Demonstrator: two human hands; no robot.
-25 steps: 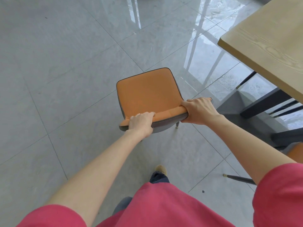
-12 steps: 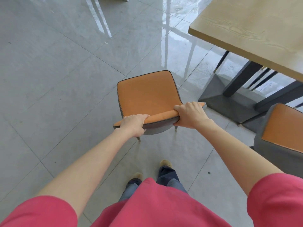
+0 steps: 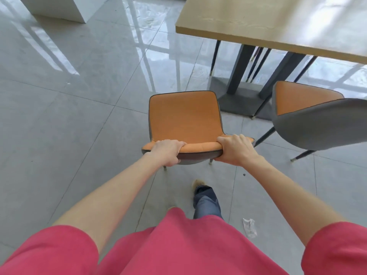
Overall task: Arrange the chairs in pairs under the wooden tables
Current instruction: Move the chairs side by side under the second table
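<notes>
An orange chair (image 3: 185,116) with a grey shell stands in front of me on the tiled floor, its seat facing away. My left hand (image 3: 167,154) grips the left end of its backrest top, and my right hand (image 3: 236,149) grips the right end. The wooden table (image 3: 278,22) fills the upper right, its near corner ahead of the chair. A second orange and grey chair (image 3: 317,120) stands to the right, beside the table's dark base (image 3: 236,102).
Thin dark chair legs (image 3: 256,62) show under the table on its far side. A white block or pillar base (image 3: 59,8) stands at the upper left. A crumpled scrap of paper (image 3: 249,227) lies on the floor near my right foot.
The chair in my hands has turned and moved closer to the table's near corner. The second chair and the table base have come further into view on the right.
</notes>
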